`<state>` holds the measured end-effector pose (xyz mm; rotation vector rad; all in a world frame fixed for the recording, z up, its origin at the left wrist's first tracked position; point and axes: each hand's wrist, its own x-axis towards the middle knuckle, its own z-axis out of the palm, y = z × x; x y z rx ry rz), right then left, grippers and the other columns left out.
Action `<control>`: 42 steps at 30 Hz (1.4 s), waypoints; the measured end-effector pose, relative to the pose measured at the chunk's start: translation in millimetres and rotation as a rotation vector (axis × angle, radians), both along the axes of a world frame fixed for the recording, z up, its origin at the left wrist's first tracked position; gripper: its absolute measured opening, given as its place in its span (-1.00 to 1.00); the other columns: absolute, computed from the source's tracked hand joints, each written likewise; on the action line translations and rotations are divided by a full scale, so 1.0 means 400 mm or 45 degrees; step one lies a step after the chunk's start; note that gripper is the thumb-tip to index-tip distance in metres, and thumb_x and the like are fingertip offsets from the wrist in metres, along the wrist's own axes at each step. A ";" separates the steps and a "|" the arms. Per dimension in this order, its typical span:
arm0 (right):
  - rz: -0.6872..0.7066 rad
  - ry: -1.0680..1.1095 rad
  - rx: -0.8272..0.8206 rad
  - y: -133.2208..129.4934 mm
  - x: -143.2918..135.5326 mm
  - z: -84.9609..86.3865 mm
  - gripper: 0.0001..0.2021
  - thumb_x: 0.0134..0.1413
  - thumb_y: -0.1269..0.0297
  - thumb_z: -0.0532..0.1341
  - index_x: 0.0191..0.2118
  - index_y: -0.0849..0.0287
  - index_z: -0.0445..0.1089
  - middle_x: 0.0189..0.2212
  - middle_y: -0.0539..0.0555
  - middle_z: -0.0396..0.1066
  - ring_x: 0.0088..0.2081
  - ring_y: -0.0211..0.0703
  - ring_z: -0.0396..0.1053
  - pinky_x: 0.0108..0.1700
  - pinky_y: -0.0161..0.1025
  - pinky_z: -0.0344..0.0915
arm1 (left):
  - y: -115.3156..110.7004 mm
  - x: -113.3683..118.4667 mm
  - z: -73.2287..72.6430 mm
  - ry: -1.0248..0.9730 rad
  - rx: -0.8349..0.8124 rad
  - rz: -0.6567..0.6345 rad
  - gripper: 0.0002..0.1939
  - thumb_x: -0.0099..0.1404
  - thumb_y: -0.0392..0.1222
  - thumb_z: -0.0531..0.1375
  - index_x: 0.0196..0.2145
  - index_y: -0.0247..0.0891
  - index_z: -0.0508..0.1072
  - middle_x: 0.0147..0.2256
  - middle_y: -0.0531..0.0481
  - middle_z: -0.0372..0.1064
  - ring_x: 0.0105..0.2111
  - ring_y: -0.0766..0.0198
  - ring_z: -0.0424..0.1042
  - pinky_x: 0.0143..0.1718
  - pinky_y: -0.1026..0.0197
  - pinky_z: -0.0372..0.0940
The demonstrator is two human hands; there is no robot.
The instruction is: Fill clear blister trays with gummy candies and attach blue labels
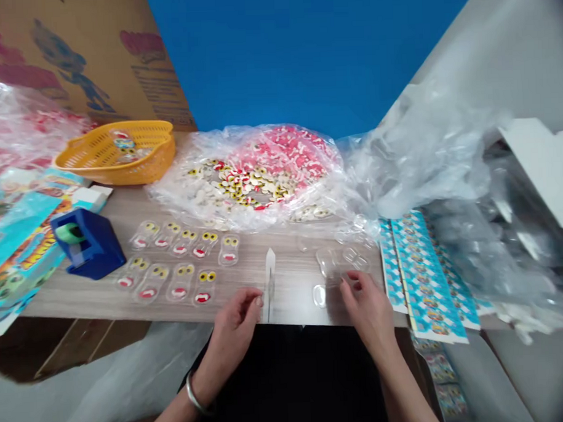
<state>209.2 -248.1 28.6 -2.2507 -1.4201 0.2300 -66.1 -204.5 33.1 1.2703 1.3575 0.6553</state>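
My left hand [238, 316] is at the table's front edge with its fingers curled in, thumb near forefinger; I see nothing in it. Just right of it is a narrow, pointed white strip [270, 270]. My right hand [370, 306] has its fingertips closed at the near edge of a clear plastic blister shell [329, 261], partly covering it. A small clear oval [319, 295] shows on the tabletop left of that hand. To the left, two rows of clear blister shells [180, 282] hold yellow eye pieces and red mouth pieces.
A large clear bag [262, 175] of loose eye and mouth pieces lies behind. An orange basket [159, 160] and a blue tape dispenser [98, 242] stand left. Blue printed card sheets [426, 273] and crumpled plastic bags [413, 145] are right. A blue panel [294, 56] rises at the back.
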 end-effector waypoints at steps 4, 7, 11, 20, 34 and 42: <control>0.134 -0.147 0.007 0.041 -0.010 -0.010 -0.75 0.20 0.11 0.18 -0.15 0.18 0.42 -0.22 0.18 0.44 -0.14 0.06 0.37 -0.08 -0.09 0.27 | -0.005 0.031 -0.019 -0.002 0.021 -0.094 -0.76 0.34 -0.02 0.13 -0.20 -0.21 0.46 -0.51 0.10 0.30 -0.50 0.29 0.30 -0.43 0.25 0.25; 0.211 -0.246 -0.059 0.079 -0.032 -0.010 -0.85 0.18 0.22 0.19 -0.24 0.16 0.44 -0.21 0.18 0.43 -0.19 0.04 0.34 -0.11 -0.09 0.25 | -0.012 0.048 -0.031 -0.033 0.050 -0.121 -0.78 0.34 -0.05 0.13 -0.20 -0.20 0.47 -0.49 0.08 0.34 -0.49 0.29 0.33 -0.41 0.24 0.28; 0.231 -0.128 0.023 0.101 -0.041 -0.005 -0.86 0.18 0.32 0.13 -0.31 0.15 0.44 -0.25 0.16 0.43 -0.20 0.01 0.34 -0.11 -0.09 0.23 | -0.008 0.061 -0.036 -0.110 0.010 -0.116 -0.79 0.35 -0.05 0.14 -0.18 -0.20 0.47 -0.41 0.02 0.42 -0.40 0.24 0.43 -0.31 0.18 0.35; 0.251 1.221 -0.047 0.099 -0.121 0.050 -0.72 0.03 0.02 0.31 -0.32 0.16 0.51 -0.48 0.00 0.45 -0.47 -0.23 0.32 -0.38 -0.27 0.26 | 0.066 0.136 0.015 -0.710 -0.282 0.221 -0.56 0.23 -0.07 0.32 0.04 -0.16 0.41 -0.07 -0.07 0.49 -0.10 0.21 0.49 -0.07 0.15 0.35; 1.009 0.831 -0.142 0.290 -0.428 0.012 -0.80 0.16 0.39 0.16 -0.18 0.13 0.52 -0.26 0.05 0.55 -0.25 -0.16 0.46 -0.17 -0.24 0.31 | -0.051 -0.138 -0.010 -0.500 -0.273 0.814 -0.63 0.20 -0.01 0.34 -0.15 -0.24 0.36 -0.30 0.02 0.44 -0.32 0.28 0.49 -0.28 0.22 0.41; 1.409 0.174 -0.304 0.407 -0.538 0.027 -0.81 0.28 0.39 0.16 -0.23 0.10 0.55 -0.23 0.05 0.52 -0.19 -0.13 0.46 -0.19 -0.27 0.24 | -0.060 -0.203 -0.052 0.590 0.496 0.525 -0.69 0.30 -0.14 0.24 0.00 -0.16 0.41 -0.12 -0.10 0.36 -0.26 0.20 0.42 -0.17 0.09 0.40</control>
